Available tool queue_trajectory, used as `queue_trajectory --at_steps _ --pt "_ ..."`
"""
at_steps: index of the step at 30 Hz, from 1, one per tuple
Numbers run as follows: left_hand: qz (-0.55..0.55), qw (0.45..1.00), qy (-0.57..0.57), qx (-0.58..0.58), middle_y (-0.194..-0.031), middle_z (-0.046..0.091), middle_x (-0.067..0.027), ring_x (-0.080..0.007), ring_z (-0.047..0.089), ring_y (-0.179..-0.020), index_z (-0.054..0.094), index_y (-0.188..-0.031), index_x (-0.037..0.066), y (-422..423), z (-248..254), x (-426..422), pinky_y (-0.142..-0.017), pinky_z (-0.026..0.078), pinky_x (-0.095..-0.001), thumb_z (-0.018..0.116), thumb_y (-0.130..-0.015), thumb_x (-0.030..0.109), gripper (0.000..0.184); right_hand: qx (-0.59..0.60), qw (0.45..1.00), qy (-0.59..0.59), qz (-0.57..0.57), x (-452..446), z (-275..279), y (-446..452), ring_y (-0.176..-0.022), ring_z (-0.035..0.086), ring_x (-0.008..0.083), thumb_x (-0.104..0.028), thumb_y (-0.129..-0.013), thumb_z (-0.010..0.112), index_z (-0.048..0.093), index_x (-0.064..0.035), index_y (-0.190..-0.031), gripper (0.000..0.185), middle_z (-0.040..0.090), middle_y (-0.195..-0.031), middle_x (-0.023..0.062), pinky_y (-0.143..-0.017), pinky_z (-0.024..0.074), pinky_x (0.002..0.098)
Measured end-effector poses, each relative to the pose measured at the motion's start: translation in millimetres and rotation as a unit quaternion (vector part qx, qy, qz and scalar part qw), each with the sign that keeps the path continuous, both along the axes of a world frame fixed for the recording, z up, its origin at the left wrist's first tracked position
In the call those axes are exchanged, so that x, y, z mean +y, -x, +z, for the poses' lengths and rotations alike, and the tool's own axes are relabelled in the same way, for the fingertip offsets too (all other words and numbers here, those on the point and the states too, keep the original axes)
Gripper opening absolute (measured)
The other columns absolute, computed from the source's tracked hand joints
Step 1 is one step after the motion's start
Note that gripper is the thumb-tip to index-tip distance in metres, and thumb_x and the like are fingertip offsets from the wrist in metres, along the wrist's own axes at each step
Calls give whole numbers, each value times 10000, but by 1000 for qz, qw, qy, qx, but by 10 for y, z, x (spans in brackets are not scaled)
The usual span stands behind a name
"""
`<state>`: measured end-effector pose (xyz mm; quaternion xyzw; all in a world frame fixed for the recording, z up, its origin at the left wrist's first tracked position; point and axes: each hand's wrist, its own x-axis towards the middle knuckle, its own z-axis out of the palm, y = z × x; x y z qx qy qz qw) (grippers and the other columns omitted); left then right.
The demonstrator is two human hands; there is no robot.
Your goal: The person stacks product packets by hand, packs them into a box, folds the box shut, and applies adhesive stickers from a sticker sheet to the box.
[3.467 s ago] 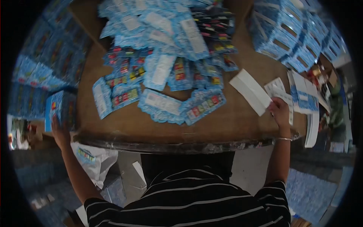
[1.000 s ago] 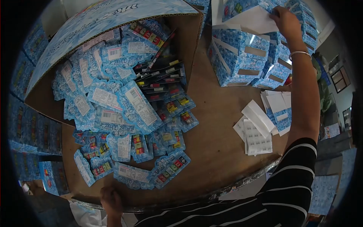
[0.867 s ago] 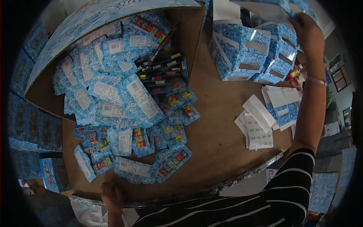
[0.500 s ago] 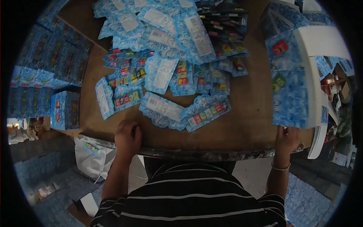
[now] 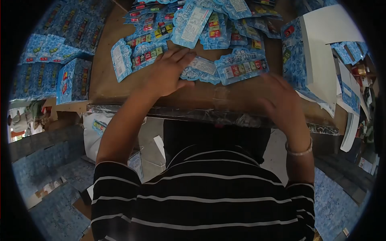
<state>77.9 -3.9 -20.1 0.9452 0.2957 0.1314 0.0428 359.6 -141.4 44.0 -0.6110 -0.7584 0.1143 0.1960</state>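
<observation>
My left hand (image 5: pixel 171 72) reaches over the near edge of the pile, fingers stretched out and thumb apart. Its fingers cover the left end of a blue scalloped packet (image 5: pixel 203 69) lying back side up; whether they press on it I cannot tell. Beside that lies another blue packet (image 5: pixel 243 67), front side up, with a row of small coloured pieces. My right hand (image 5: pixel 281 98), slightly blurred, hovers just right of this packet with fingers apart and nothing in them. Left of my left hand lies a further packet (image 5: pixel 148 55), next to one showing its back (image 5: pixel 121 60).
More packets (image 5: pixel 193 22) are heaped at the back of the brown table (image 5: pixel 201 98). A blue printed box (image 5: pixel 293 52) with white flaps stands at the right. Blue boxes (image 5: pixel 74 82) are stacked at the left. Plastic film wraps the table's front edge (image 5: pixel 225 116).
My right hand has let go of the blue box and moved left toward the packets. My left hand has moved forward from the table edge onto the packet. The view has shifted.
</observation>
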Motion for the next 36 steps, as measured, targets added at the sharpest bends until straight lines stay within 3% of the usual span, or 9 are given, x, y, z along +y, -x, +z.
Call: queue_trajectory --at_steps 2,9,15,21,23,27,30,32,36 --pt "3 999 33 4 -1206 514 -131 -333 487 -1097 524 -1164 57 110 63 -43 -877 432 -426 718 -664 192 554 3 998 -6 59 381 -166 76 -1150 467 312 -56 -656 714 442 -88 -1276 679 456 -1274 157 -930 406 387" --pt "84 990 110 -19 -888 625 -180 -364 595 -804 602 -988 25 274 261 -353 -711 481 -430 644 -717 144 299 -167 984 61 10 690 -361 2 -1168 430 356 -209 -548 809 442 -81 -1265 815 416 -1302 163 -923 382 403" --pt "267 953 119 -85 -731 600 -222 -410 579 -677 574 -913 22 184 212 -586 -595 462 -472 609 -803 256 260 -31 989 118 -82 543 -277 138 -911 579 363 -239 -654 765 527 -16 -1083 539 600 -996 175 -775 462 389" --pt "268 902 298 -162 -822 597 -246 -415 581 -794 546 -955 -32 -296 293 -818 -685 463 -452 621 -798 320 393 307 940 141 -46 507 -525 684 -785 622 316 -244 -843 576 524 9 -1015 310 603 -935 189 -726 483 399" --pt "253 898 306 -190 -855 597 -245 -410 580 -830 526 -1018 -35 -281 281 -847 -711 461 -448 637 -782 333 451 557 781 268 -90 461 -368 920 -871 603 186 -195 -916 499 468 -1 -1138 297 581 -1026 116 -762 511 329" --pt "244 907 315 -136 -910 601 -224 -394 581 -886 456 -1175 -26 -152 374 -791 -741 461 -439 704 -717 324 628 528 782 330 -36 522 -461 973 -891 604 207 -244 -931 479 416 -8 -1203 366 549 -1080 134 -767 525 338" --pt "178 933 278 -144 -934 592 -230 -390 577 -900 456 -1175 -19 -24 350 -835 -744 464 -428 728 -691 268 625 603 696 390 -11 522 -388 1038 -887 603 189 -277 -927 491 396 5 -1227 423 560 -1041 128 -732 532 334" --pt "201 925 290 -144 -964 583 -234 -392 570 -912 443 -1191 -15 46 283 -788 -753 463 -427 731 -689 257 640 478 796 366 62 599 -366 1053 -850 610 187 -295 -914 516 369 17 -1251 482 567 -1035 125 -712 533 330" --pt "183 916 300 -192 -1049 555 -244 -408 548 -948 409 -1227 -11 140 281 -757 -784 457 -436 727 -701 309 692 421 798 427 -64 731 -176 1107 -811 611 183 -317 -896 546 403 29 -1216 492 570 -1027 117 -710 526 313"
